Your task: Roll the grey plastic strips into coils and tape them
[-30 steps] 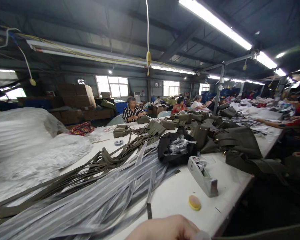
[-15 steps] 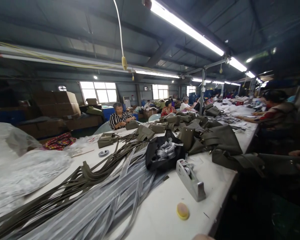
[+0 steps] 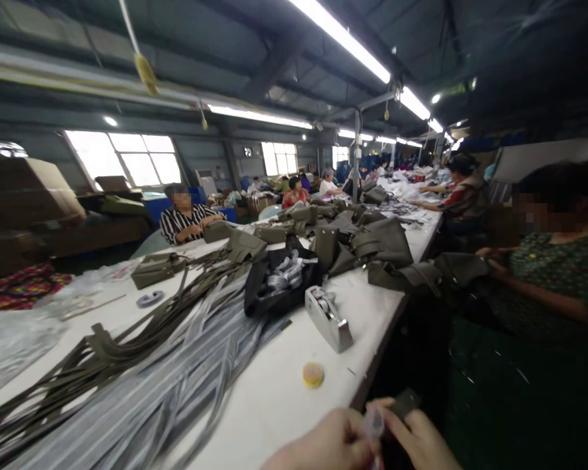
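While both hands meet beyond the near edge of the white table point(image 3: 269, 391), the left hand point(image 3: 326, 440) pinches a clear plastic piece point(image 3: 374, 424), and the right hand point(image 3: 421, 440) has its fingers drawn together beside it, a dark strip point(image 3: 406, 403) at their tips; whether they clamp that strip is unclear. The handling looks partway along, with no finished join visible. On the table, grey translucent strips point(image 3: 142, 398) lie bundled beside olive straps point(image 3: 105, 339), seemingly all loose. Half a second ago only a sliver of skin showed at the bottom; now both hands are in view. The view has swung right, revealing more of a co-worker point(image 3: 558, 274).
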Tool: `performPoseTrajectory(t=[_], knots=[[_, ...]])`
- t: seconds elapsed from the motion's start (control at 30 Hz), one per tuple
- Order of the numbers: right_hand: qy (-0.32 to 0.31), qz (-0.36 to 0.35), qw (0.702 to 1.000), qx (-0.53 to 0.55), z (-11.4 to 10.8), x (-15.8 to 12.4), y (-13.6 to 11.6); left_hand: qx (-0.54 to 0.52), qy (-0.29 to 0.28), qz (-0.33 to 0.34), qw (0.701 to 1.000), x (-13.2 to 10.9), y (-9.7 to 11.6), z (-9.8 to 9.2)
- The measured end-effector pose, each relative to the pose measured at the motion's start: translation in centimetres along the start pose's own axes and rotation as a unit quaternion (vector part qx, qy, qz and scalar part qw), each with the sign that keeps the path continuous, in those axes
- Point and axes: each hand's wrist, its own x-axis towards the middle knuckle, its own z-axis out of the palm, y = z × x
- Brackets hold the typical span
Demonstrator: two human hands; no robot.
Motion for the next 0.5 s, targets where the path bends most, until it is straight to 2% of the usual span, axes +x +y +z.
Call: performPoseTrajectory(t=[0.07,0.1,0.17,0.27,0.37,0.5], knots=[[0.016,-0.033,0.999,-0.016,-1.1,-0.2,-1.5,0.072,0.085,0.048,0.993,0.1,0.1,-0.4],[0.043,-0.051,0.998,-0.014,-2.0,-0.1,-2.0,0.088,0.096,0.058,0.99,0.3,0.2,-0.8],[0.092,-0.097,0.991,0.009,-4.0,0.0,-2.7,0.088,0.065,0.062,0.992,0.6,0.0,-1.9],[0.117,-0.149,0.981,0.043,-5.7,-0.5,-3.6,0.053,0.009,0.027,0.998,1.0,-0.5,-2.5],[0.111,-0.169,0.978,0.043,-5.4,-1.2,-4.5,0.038,-0.02,0.014,0.999,1.2,-1.0,-1.9],[0.112,-0.164,0.98,0.006,-4.8,-1.6,-4.8,0.048,-0.03,0.031,0.998,1.2,-1.0,-1.3]])
